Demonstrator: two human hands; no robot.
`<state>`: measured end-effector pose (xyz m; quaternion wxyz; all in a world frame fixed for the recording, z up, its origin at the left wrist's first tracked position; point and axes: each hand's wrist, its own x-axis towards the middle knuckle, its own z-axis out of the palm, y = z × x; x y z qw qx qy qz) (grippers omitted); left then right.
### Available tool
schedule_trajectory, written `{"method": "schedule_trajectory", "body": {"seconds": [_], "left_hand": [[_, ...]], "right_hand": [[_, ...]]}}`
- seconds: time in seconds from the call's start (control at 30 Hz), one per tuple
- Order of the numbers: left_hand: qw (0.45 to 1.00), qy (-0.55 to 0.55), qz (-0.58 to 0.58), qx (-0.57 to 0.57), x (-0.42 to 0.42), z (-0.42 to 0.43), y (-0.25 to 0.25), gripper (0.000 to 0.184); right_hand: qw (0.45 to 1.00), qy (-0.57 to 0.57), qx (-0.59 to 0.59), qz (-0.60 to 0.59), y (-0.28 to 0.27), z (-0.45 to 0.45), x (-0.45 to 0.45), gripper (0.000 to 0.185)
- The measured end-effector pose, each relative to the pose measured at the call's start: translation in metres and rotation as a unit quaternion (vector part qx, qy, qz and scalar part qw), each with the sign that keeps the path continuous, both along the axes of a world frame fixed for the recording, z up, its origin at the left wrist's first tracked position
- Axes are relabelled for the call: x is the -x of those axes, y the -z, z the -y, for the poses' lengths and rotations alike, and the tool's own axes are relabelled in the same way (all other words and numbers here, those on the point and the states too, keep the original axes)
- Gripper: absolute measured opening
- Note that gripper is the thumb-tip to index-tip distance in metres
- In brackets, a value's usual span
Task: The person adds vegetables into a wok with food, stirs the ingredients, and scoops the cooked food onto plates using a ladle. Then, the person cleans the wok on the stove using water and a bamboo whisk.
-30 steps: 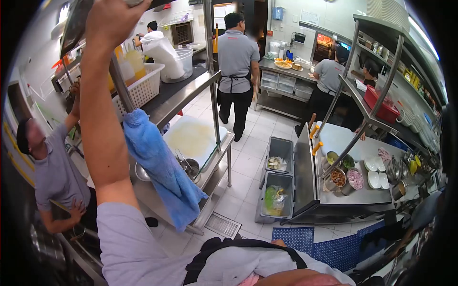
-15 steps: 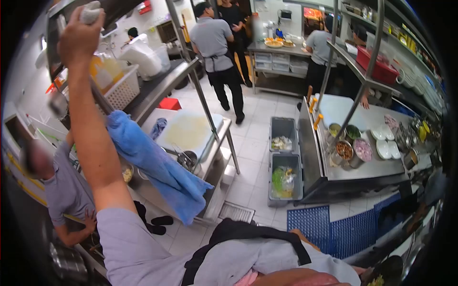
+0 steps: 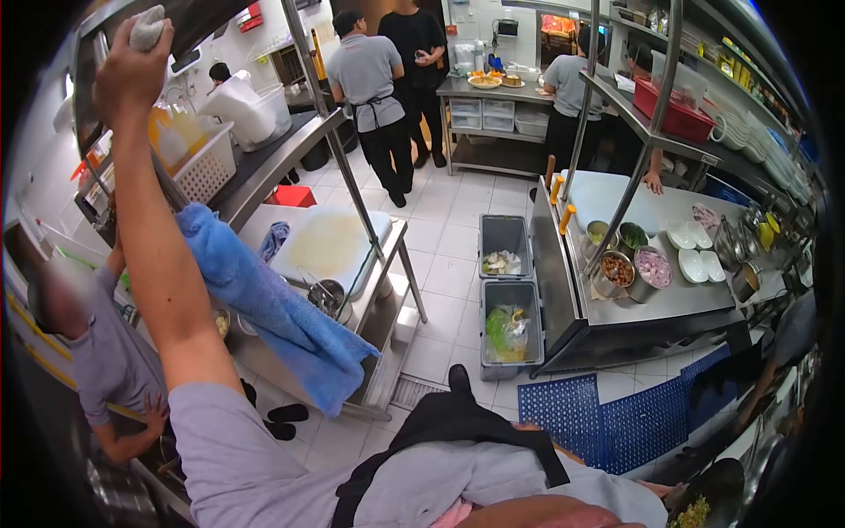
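1. I get even, bright white light on the floor tiles (image 3: 440,251)
2. An orange glow fills the far hatch (image 3: 559,37)
3. My view curves at the edges, corners black
4. I see one person's head (image 3: 62,295) blurred

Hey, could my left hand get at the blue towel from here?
Probably yes: the blue towel hangs lower down, and nothing seems to cover its front. The left hand is raised, though, holding a grey wad, so it would likely need lowering and freeing first.
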<state>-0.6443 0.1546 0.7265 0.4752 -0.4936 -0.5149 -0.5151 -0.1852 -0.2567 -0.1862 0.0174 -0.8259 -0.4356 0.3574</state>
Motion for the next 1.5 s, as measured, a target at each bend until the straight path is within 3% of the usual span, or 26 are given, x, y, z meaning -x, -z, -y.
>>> {"method": "schedule_trajectory", "body": {"seconds": [0.2,0.43,0.63,0.77,0.8,0.83,0.9,0.93,0.97,1.03,1.13,1.27,1.37,1.43,1.5], "left_hand": [[0.999,0.044,-0.017,-0.016,0.009,-0.010,-0.001,0.056],[0.999,0.050,-0.013,-0.008,0.004,-0.002,0.001,0.054],[0.999,0.051,-0.003,0.011,0.003,0.000,0.002,0.055],[0.997,0.078,-0.005,0.003,0.009,-0.002,0.001,0.058],[0.997,0.074,-0.002,0.000,0.013,-0.007,-0.002,0.060],[0.998,0.070,0.001,-0.002,0.014,-0.010,-0.002,0.062],[0.999,0.042,0.016,-0.011,0.004,-0.004,0.002,0.064],[0.999,0.029,0.022,-0.016,0.000,-0.002,0.002,0.066],[0.999,0.030,0.018,-0.023,0.002,-0.004,0.002,0.066],[0.999,0.036,0.006,-0.034,0.009,-0.012,-0.001,0.067],[0.999,0.019,0.019,-0.018,0.013,-0.016,-0.004,0.066],[1.000,-0.013,0.009,0.002,0.028,-0.026,-0.012,0.072],[1.000,0.012,-0.020,0.003,0.034,-0.028,-0.011,0.070],[0.999,-0.021,-0.032,0.018,0.044,-0.036,-0.017,0.079],[0.995,-0.087,-0.026,0.041,0.052,-0.043,-0.026,0.087]], "right_hand": [[0.992,-0.043,0.040,-0.115,0.015,-0.002,-0.014,0.048],[0.961,-0.088,0.098,-0.242,-0.005,-0.036,-0.001,0.048],[0.888,-0.103,0.168,-0.415,-0.057,-0.094,0.049,0.049],[0.822,-0.268,0.161,-0.475,-0.038,-0.125,0.078,0.042],[0.824,-0.421,0.088,-0.368,-0.072,-0.145,0.081,0.041],[0.792,-0.557,0.011,-0.248,-0.150,-0.174,0.087,0.039],[0.836,-0.367,0.039,-0.406,-0.295,-0.199,0.095,0.043],[0.835,-0.352,-0.144,-0.397,-0.327,-0.203,0.100,0.044],[0.818,-0.344,-0.242,-0.392,-0.392,-0.206,0.104,0.037],[0.743,-0.330,-0.387,-0.434,-0.503,-0.209,0.110,0.030],[0.637,-0.344,-0.545,-0.423,-0.615,-0.186,0.113,0.026],[0.422,-0.441,-0.721,-0.327,-0.685,-0.165,0.125,0.025],[0.341,-0.454,-0.759,-0.318,-0.695,-0.158,0.140,0.027],[0.345,-0.462,-0.759,-0.302,-0.693,-0.162,0.154,0.026],[0.384,-0.484,-0.741,-0.261,-0.692,-0.164,0.157,0.025]]}}
